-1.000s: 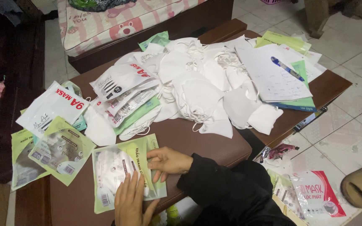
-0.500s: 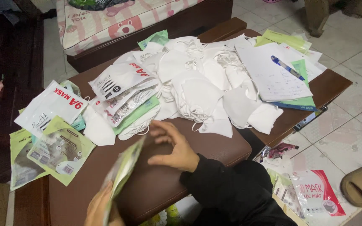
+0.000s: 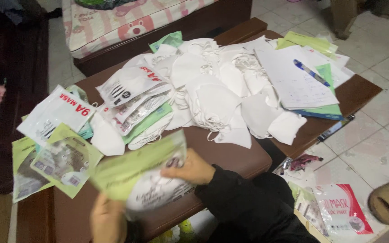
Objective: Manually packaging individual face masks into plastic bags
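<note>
Green-and-clear mask packet (image 3: 147,173) now lifted off bench (image 3: 230,155), tilted and blurred, just below heap of white masks (image 3: 217,96); a second ago it lay flat. Right hand (image 3: 190,168) grips top edge, left hand (image 3: 109,220) holds bottom. Packing underway.

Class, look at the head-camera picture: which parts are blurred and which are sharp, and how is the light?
Head view: the green pouch and both hands, left and right, are smeared by motion blur; the white masks, pen and paper look fairly sharp; light is dim and even, with the left edge falling into dark shadow.
</note>
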